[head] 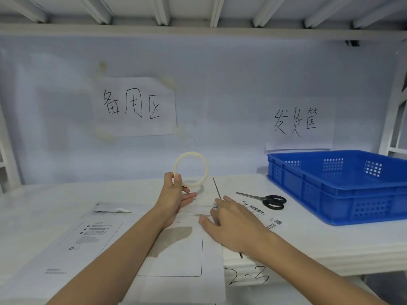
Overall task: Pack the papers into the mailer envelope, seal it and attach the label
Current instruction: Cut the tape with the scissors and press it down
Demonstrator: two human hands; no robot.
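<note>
A white mailer envelope (105,245) lies flat on the table in front of me, printed side up, its flap end at the far left. My left hand (174,194) holds a pale ring of clear tape (191,168) upright above the envelope's far right corner. My right hand (233,223) rests flat on the envelope's right edge, fingers spread, pressing on it. A strip of tape seems to run between the two hands, but it is hard to make out. A shipping label (262,213) with barcodes lies just right of my right hand. No papers are visible.
Black-handled scissors (267,200) lie beyond the label. A blue plastic crate (343,186) stands at the right rear of the table (55,194). Two handwritten paper signs hang on the back wall. The table's front edge at the right carries handwritten marks (248,278).
</note>
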